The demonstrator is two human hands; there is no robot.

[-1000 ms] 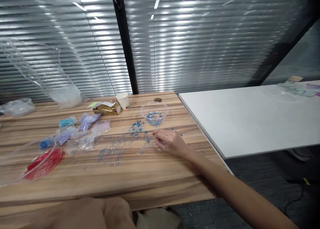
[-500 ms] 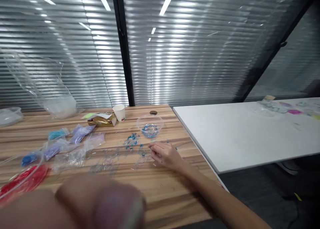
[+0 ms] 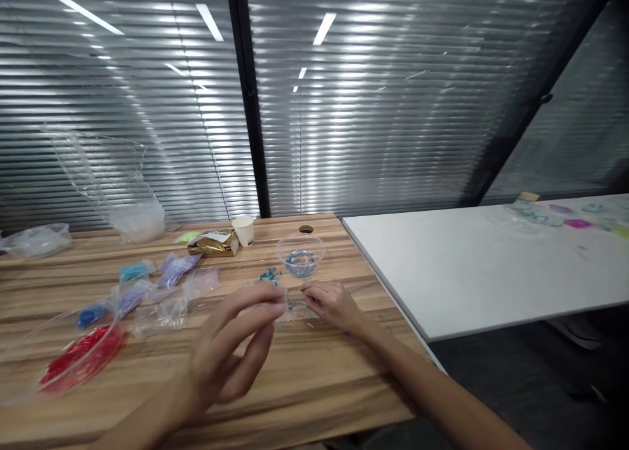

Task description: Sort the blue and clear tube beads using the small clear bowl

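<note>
My right hand point(image 3: 330, 304) rests on the wooden table point(image 3: 304, 378) among small scattered tube beads point(image 3: 269, 278), its fingers pinched together on something I cannot make out. My left hand point(image 3: 230, 345) hovers above the table just left of it, blurred by motion, fingers stretched out and apart, holding nothing visible. A clear bowl point(image 3: 300, 254) with blue beads in it stands just beyond the right hand.
Small bags of blue and purple beads point(image 3: 147, 286) lie to the left, beside a clear dish of red beads point(image 3: 78, 358). A paper cup point(image 3: 244, 230), a gold packet point(image 3: 215, 242) and large clear bags point(image 3: 118, 194) stand at the back. A white table point(image 3: 481, 260) adjoins on the right.
My left hand has risen from the bottom edge and reached forward toward the right hand. The right hand has stayed on the beads. The view has tilted up slightly.
</note>
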